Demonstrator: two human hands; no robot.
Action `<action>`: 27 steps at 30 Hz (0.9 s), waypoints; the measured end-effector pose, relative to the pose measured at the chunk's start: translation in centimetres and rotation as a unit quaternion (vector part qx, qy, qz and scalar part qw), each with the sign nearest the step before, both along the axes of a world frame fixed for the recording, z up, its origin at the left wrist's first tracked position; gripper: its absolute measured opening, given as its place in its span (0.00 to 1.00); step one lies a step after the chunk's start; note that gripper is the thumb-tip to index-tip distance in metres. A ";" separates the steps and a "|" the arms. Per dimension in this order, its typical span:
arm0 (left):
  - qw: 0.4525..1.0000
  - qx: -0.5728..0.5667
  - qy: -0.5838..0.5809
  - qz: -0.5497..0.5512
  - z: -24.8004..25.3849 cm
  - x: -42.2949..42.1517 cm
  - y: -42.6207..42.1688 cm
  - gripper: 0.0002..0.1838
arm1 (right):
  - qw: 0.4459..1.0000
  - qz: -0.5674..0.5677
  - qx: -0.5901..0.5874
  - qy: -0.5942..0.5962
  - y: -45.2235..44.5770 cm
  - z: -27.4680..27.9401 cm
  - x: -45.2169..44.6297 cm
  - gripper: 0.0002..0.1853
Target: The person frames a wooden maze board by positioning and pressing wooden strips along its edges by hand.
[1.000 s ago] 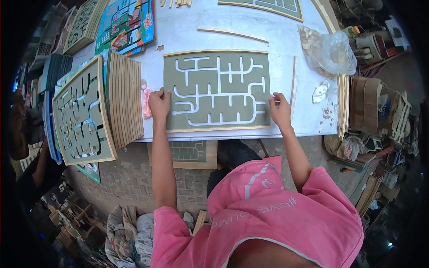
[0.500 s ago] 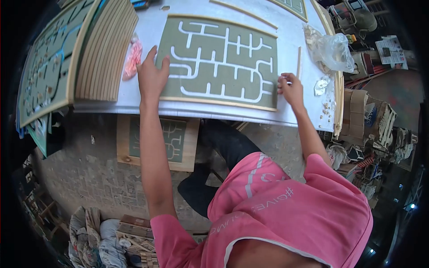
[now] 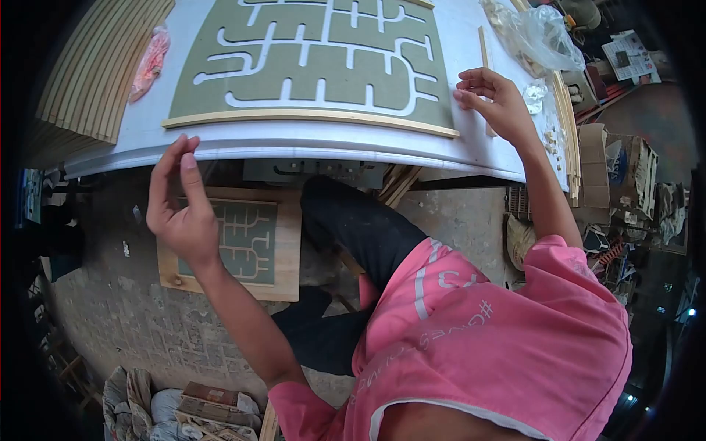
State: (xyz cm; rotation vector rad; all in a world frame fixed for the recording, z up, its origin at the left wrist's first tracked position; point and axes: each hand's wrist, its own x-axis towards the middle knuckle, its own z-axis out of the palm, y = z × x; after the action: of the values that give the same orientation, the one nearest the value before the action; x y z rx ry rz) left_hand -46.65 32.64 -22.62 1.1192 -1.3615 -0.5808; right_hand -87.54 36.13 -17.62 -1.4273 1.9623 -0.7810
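A green-grey panel point(image 3: 290, 90) with white branching channels, like a maze board, lies on the white table. A thin wooden strip point(image 3: 309, 120) runs along its near edge. My left hand point(image 3: 184, 213) hovers in front of the table edge, below the panel's near left corner. Its thumb and fingers are slightly apart, with nothing visible between them. My right hand point(image 3: 500, 106) is just off the panel's right edge, fingers bent and thumb apart, holding nothing that I can see. Beside it, a narrow wood strip point(image 3: 483, 48) lies partly behind the hand.
Stacked wood-edged panels point(image 3: 95, 70) stand at left, near a pink bag point(image 3: 151, 62). Clear plastic bags point(image 3: 540, 37) and crumpled foil point(image 3: 535, 95) lie at right. Another maze panel point(image 3: 246, 239) rests on a wooden board point(image 3: 283, 290) below the table.
My left hand has left the panel's left side and come down in front of the table edge. My right hand stays by the right edge, its fingers more extended. The view has shifted.
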 end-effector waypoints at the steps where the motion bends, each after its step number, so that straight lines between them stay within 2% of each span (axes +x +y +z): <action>1: 1.000 -0.002 -0.002 -0.001 -0.2 -0.5 0.6 0.11 | 0.999 0.031 -0.009 0.039 0.6 0.4 -0.1 0.17; 3: 0.999 -0.019 0.034 0.005 -0.3 -1.4 1.5 0.11 | 0.998 0.034 -0.009 0.044 1.8 1.4 0.0 0.18; 5: 0.999 -0.025 0.037 0.001 -0.4 -2.6 2.4 0.10 | 0.995 0.097 0.009 0.014 2.8 1.8 0.2 0.17; 7: 0.998 -0.013 0.046 0.031 -0.4 -3.7 2.8 0.10 | 0.993 0.110 -0.022 -0.024 2.9 1.0 -0.1 0.13; 10: 0.998 -0.004 0.061 0.030 -0.6 -4.3 3.5 0.09 | 0.987 0.157 -0.019 0.022 2.4 0.8 0.2 0.14; 14: 0.998 0.003 0.058 0.039 -1.0 -3.1 4.7 0.09 | 0.980 0.198 -0.002 0.026 1.4 1.0 1.1 0.13; 19: 0.989 0.014 0.096 0.115 -2.3 -0.6 4.2 0.08 | 0.966 0.243 0.074 0.041 0.0 1.2 0.1 0.15; 21: 0.988 -0.008 0.074 0.137 -2.6 0.4 3.2 0.08 | 0.951 0.259 0.124 0.117 -0.7 3.0 1.6 0.14; 23: 0.982 0.010 0.143 0.122 -3.3 1.3 1.5 0.07 | 0.949 0.280 0.095 0.105 -1.9 3.7 3.1 0.12; 25: 0.985 0.018 0.104 0.138 -4.2 2.4 -0.6 0.09 | 0.962 0.268 0.052 0.007 -3.3 4.1 6.6 0.07; 26: 0.985 0.025 0.080 0.154 -4.6 2.7 -1.5 0.09 | 0.958 0.281 0.053 0.013 -4.4 4.0 8.5 0.07; 27: 0.984 0.033 0.057 0.166 -4.5 2.8 -2.2 0.09 | 0.944 0.330 -0.009 0.025 -5.4 3.9 10.7 0.06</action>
State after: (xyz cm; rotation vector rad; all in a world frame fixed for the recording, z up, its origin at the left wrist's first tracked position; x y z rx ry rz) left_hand -43.83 30.43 -27.16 1.3141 -1.0344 -0.4412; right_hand -76.80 30.71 -13.72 -1.9641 1.3548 -0.4505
